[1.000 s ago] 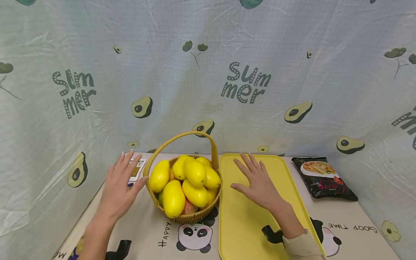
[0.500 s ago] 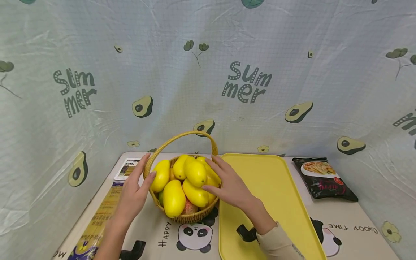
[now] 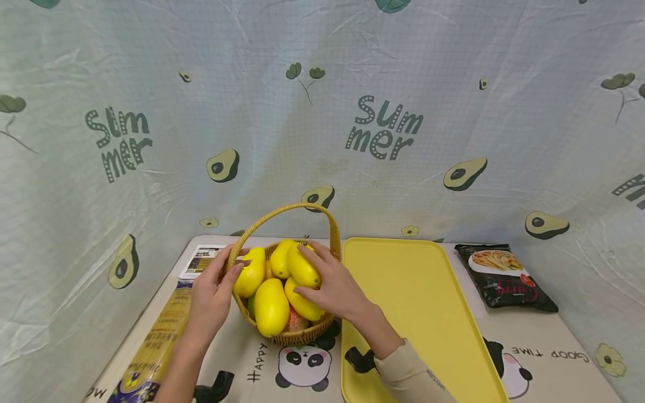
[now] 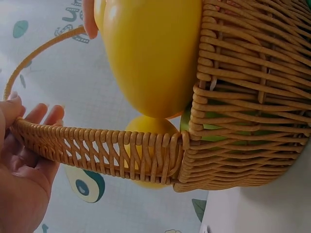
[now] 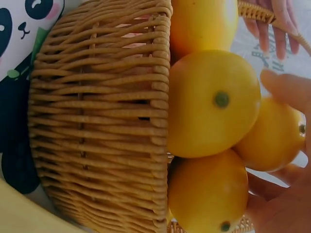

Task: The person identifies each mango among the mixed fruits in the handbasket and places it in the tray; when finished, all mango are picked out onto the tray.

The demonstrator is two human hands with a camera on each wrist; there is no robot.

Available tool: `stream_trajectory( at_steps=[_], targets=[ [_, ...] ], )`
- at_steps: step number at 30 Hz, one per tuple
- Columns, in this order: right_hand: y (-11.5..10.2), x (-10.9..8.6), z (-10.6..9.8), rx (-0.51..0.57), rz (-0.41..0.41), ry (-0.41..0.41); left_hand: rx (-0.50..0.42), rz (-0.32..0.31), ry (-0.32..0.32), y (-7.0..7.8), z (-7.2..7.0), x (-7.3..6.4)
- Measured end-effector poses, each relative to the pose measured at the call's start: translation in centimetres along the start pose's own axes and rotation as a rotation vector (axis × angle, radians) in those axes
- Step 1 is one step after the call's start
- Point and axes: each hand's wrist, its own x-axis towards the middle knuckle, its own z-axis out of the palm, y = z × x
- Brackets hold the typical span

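Observation:
A woven basket [image 3: 297, 337] with a tall arched handle [image 3: 287, 207] stands left of the yellow tray, heaped with yellow mangoes [image 3: 272, 308]. My left hand [image 3: 209, 299] holds the left side of the handle, thumb on one side and fingers on the other, as the left wrist view shows. My right hand [image 3: 337, 285] reaches over the basket and grips the upper mango [image 5: 272, 138], thumb and fingers on opposite sides of it. Between the mangoes a reddish round fruit [image 3: 297, 321] shows low in the basket; a bit of green shows through the weave.
To the right lies a yellow tray [image 3: 418, 313], with a black food packet [image 3: 506, 277] beyond it. A long gold packet [image 3: 161, 341] and a white card-like pack [image 3: 201, 261] lie at the left. A printed curtain [image 3: 322, 123] hangs behind the table.
From open above the table, both hands have come in to the basket. The left now holds the handle; the right has moved left from over the tray and grips the upper mango.

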Motion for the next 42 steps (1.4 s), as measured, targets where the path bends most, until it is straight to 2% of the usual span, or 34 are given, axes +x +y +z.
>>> stream_trajectory(
  at_steps=[5,9,19,24,29,32,35,38,42],
  targets=[
    [0.0,0.1,0.4,-0.001,-0.024,0.05,-0.031,-0.044,0.017,-0.1,0.1,-0.1],
    [0.3,-0.2,0.3,0.046,-0.025,0.094,-0.087,-0.049,0.033,-0.1,0.2,-0.1],
    [2.3,-1.5,-2.1,0.134,-0.101,0.192,-0.122,-0.038,0.059,0.0,0.5,0.1],
    [3.4,-2.4,-3.3,0.156,-0.079,0.201,-0.115,-0.022,0.058,0.1,0.5,0.1],
    [4.7,-3.4,-4.2,0.146,-0.048,0.258,-0.126,-0.041,0.064,0.1,0.5,0.0],
    [5.6,-3.8,-4.5,0.124,-0.011,0.32,-0.145,-0.043,0.07,0.1,0.5,-0.1],
    [7.0,-4.0,-4.3,0.108,0.074,0.362,-0.145,-0.033,0.077,0.0,0.5,-0.1],
    [8.7,-4.1,-3.9,0.122,0.2,0.344,-0.139,-0.028,0.08,0.0,0.5,-0.1],
    [11.0,-4.2,-3.0,0.138,0.368,0.27,-0.146,-0.032,0.074,-0.1,0.5,-0.1]
  ],
)
